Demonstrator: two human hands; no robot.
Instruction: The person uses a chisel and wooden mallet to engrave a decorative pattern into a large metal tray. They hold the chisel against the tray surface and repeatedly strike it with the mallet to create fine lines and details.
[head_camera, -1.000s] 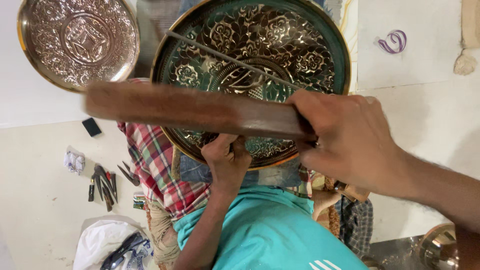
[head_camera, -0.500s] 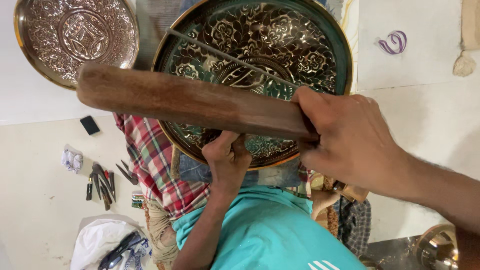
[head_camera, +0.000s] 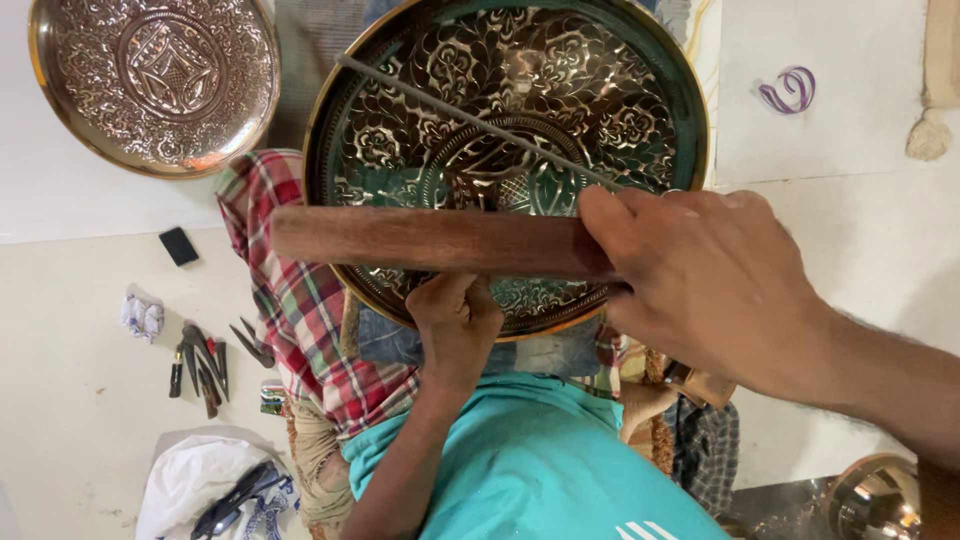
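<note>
A large round engraved metal plate (head_camera: 520, 90) with a dark green ground and a gold rim rests tilted over my lap. My right hand (head_camera: 710, 285) is closed around one end of a thick brown wooden stick (head_camera: 430, 240), which lies level across the plate's lower half. A thin metal rod (head_camera: 450, 110) slants over the plate from upper left toward my right hand. My left hand (head_camera: 455, 320) is curled at the plate's near rim, just under the stick. The stick hides its fingertips.
A second, smaller embossed plate (head_camera: 150, 80) lies at the upper left. Pliers and small tools (head_camera: 205, 365) sit on the pale floor at left, beside a black block (head_camera: 180, 246) and a white cloth bag (head_camera: 210, 485). A checked cloth (head_camera: 300, 310) covers my knee. A metal pot (head_camera: 880, 500) stands at the lower right.
The wooden stick has shifted right and lower across the plate with my right hand. My left hand stays at the plate's near rim.
</note>
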